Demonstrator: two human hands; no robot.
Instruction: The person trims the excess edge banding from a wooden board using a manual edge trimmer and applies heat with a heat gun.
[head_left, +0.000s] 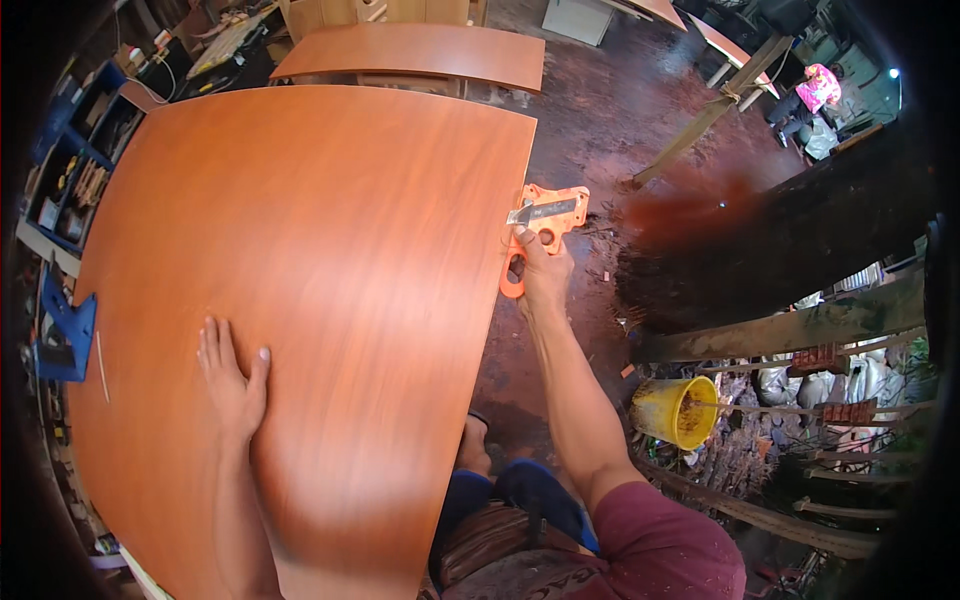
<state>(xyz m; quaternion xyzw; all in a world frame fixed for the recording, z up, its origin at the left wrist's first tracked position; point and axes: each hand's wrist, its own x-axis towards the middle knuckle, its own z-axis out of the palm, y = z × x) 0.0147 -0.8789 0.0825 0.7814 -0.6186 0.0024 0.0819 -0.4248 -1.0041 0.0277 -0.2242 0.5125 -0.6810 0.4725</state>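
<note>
A large reddish-brown wood-grain panel lies flat in front of me. My left hand rests palm down on it, fingers stretched out, holding nothing. At the panel's right edge my right hand is closed around an orange edge trimmer, a flat tool with a dark metal plate and a finger loop. The trimmer's metal tip meets the panel's edge near the far right corner. Part of its grip is hidden by my fingers.
A thin pale strip and a blue plastic tool lie at the panel's left side. Beyond stands another wood-grain panel. To the right are a yellow bucket, a slanted wooden post and, far off, a person in pink.
</note>
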